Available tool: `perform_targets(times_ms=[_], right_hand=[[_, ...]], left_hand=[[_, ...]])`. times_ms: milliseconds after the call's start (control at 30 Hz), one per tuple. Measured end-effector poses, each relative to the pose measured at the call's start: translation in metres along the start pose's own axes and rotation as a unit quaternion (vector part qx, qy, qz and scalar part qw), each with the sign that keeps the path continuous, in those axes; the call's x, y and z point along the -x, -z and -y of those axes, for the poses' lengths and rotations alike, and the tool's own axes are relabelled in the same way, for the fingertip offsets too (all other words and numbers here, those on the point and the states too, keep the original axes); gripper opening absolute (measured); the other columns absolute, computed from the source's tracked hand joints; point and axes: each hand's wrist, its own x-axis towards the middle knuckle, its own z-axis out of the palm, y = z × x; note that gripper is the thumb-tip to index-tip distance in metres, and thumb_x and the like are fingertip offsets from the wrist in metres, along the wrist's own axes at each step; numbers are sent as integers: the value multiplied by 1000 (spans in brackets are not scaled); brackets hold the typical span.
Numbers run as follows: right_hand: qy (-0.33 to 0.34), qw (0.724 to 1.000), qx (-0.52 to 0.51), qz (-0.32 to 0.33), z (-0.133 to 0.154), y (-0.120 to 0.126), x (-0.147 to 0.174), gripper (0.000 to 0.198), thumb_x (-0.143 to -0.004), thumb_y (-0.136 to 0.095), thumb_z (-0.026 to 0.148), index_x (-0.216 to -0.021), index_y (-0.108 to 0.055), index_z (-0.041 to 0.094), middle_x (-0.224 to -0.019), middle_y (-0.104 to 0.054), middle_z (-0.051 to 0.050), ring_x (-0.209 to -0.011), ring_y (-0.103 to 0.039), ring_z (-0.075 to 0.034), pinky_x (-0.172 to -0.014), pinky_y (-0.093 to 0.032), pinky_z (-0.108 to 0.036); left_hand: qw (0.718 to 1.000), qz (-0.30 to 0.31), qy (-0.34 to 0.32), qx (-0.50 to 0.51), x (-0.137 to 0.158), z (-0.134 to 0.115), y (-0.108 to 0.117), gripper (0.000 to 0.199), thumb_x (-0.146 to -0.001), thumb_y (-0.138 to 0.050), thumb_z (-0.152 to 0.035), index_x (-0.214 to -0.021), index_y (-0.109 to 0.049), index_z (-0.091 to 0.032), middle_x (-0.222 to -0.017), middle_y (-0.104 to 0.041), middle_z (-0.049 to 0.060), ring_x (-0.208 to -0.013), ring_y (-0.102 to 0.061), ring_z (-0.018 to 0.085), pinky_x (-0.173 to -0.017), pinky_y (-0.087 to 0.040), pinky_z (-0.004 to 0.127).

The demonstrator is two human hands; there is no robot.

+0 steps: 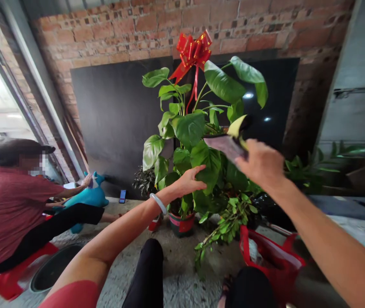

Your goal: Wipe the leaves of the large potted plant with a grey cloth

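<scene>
In front of me stands a tall potted plant point(190, 132) with broad green leaves and a red bow at its top. My left hand point(193, 179), with a pale bangle at the wrist, reaches to a large lower leaf point(206, 160). Its index finger and thumb are stretched apart, and it seems to touch the leaf. My right hand point(262, 164) is closed on a blurred flat wedge-shaped thing point(225, 146), greyish purple with a yellow-green and black part; its kind is unclear. That thing overlaps the leaves on the plant's right side.
At the left a person point(12, 205) in a red shirt sits on a red stool, hands on a turquoise animal figure point(87, 197). A phone point(122, 196) leans by dark panels point(121, 119). A black basin point(54, 267), leafy cuttings point(224, 229) and a red bag point(274, 265) are on the floor.
</scene>
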Motion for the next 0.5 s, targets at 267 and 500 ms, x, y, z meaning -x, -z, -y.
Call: perform_targets(times_ms=[267, 500], right_hand=[[67, 964, -116, 228, -27, -33, 68, 14, -81, -66, 26, -95, -68, 27, -94, -77, -8, -88, -73, -32, -71, -49, -38], [-171, 977, -98, 81, -19, -44, 10, 51, -97, -52, 43, -133, -54, 7, -122, -68, -29, -111, -68, -38, -83, -47, -42]], left_hand=[[998, 18, 53, -21, 3, 1, 7, 90, -68, -72, -14, -154, -49, -6, -91, -75, 6, -70, -63, 15, -63, -50, 25], [997, 57, 42, -24, 3, 3, -10, 94, -71, -73, -19, -158, -41, -8, -69, -65, -2, -60, -58, 14, -60, -47, 25]])
